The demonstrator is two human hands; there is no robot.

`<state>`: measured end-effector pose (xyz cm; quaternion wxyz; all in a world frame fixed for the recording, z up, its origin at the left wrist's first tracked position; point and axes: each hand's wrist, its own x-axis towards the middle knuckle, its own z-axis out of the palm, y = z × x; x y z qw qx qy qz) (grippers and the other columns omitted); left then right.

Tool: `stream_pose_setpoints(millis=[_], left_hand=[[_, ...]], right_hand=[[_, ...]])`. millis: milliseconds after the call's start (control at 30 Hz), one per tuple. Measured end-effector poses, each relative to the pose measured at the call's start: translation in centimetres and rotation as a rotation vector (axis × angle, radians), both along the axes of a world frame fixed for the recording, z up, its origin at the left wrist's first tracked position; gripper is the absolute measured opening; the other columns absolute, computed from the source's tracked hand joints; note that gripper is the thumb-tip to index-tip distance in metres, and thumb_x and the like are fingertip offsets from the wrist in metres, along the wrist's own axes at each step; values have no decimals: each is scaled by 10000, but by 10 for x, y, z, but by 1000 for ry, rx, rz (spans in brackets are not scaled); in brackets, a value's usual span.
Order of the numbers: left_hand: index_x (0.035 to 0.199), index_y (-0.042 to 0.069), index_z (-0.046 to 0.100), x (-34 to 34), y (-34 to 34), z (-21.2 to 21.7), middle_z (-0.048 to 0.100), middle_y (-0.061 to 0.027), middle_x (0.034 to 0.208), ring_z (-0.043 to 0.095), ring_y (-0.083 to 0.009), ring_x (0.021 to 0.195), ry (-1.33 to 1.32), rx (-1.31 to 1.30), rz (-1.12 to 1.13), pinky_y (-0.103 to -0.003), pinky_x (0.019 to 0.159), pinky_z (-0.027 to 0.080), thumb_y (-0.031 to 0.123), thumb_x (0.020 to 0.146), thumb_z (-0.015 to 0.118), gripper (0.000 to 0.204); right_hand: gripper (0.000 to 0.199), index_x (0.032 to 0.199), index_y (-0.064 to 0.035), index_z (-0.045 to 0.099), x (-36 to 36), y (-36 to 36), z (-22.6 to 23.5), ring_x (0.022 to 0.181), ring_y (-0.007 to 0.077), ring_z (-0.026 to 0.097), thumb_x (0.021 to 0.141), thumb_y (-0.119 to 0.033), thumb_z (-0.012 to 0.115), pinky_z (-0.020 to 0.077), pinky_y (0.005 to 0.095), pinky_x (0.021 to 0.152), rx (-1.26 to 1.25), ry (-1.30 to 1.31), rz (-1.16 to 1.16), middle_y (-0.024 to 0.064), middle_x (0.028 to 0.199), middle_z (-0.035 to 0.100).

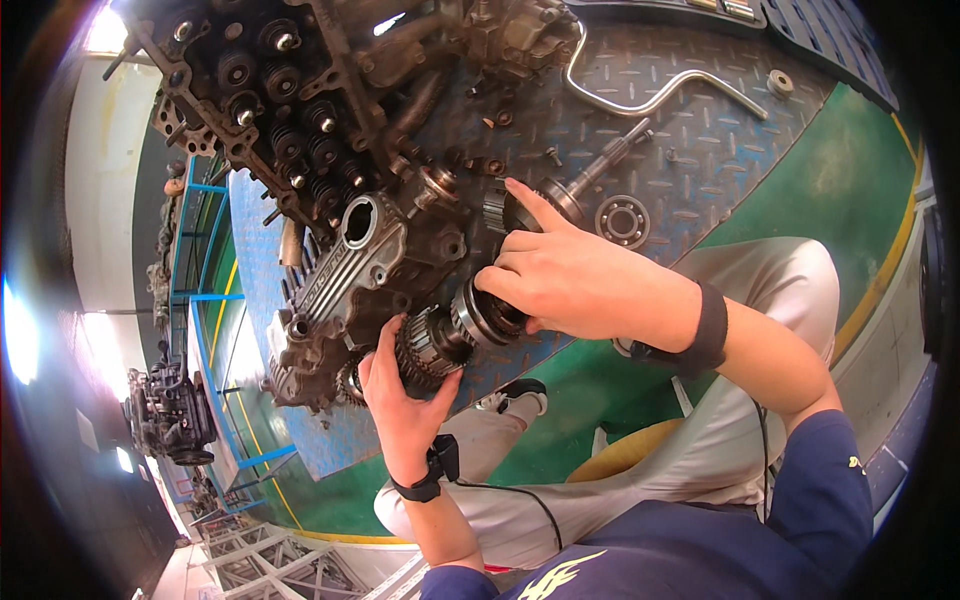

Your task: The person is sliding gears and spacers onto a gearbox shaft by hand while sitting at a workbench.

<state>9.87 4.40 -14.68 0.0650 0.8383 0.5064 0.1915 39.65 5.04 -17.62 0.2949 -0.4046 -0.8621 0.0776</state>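
A dark metal gear shaft with several toothed gears (pixel 434 342) lies over the near edge of the metal table. My left hand (pixel 402 395) is closed round its left-hand gears, thumb on the near side and fingers on the far side. Toward its right end, my right hand (pixel 565 275) has its fingers curled over a smooth ringed gear (pixel 486 314). The right index finger stretches out to a second splined shaft (pixel 603 163), by its gear. A ball bearing (pixel 622 221) lies flat to the right of my right hand.
Beyond the shafts stand a ribbed metal cover (pixel 345 275) and a cylinder head with valve springs (pixel 285 80). A bent metal bar (pixel 650 105), a small round bushing (pixel 780 83) and loose bolts lie on the tread-plate table (pixel 700 135). A dark tray (pixel 835 40) sits at far right.
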Motion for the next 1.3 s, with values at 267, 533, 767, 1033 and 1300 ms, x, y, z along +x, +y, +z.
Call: stream_pose_setpoints(millis=[267,533,767,1033,1300], left_hand=[[1523,21,566,-1,-1,-1,712,-155,1390,627,-399,1189,17,9,-1,-478,1112,446,178,676,954,945],[1531,38,566,2,-2,0,710,-143,1399,617,-400,1198,20,4,13,-478,1102,455,168,670,953,953],[1525,43,574,1,-2,-1,711,-138,1401,613,-404,1205,8,-2,22,-481,1103,457,164,665,953,947],[1512,43,589,4,-2,-1,707,-133,1401,615,-399,1186,5,10,4,-484,1091,463,169,662,955,934],[1521,50,582,0,-2,-2,693,-127,1411,598,-392,1184,6,6,15,-492,1083,465,196,688,955,924]], right_hand=[[500,1145,-51,702,4,-1,1,968,242,714,737,-210,944,215,660,1361,-52,63,24,35,841,675],[541,1166,-64,678,5,1,-3,958,250,706,738,-242,956,233,642,1356,-48,120,19,36,849,668],[549,1170,-73,679,-1,2,-4,1006,244,695,718,-214,957,259,623,1345,-38,132,-7,25,909,692],[542,1167,-79,692,1,1,-9,1019,240,698,718,-222,959,272,616,1338,-20,140,-7,29,912,696],[542,1200,-82,697,4,3,-10,991,239,699,751,-254,948,279,622,1329,-36,193,29,33,874,681]])
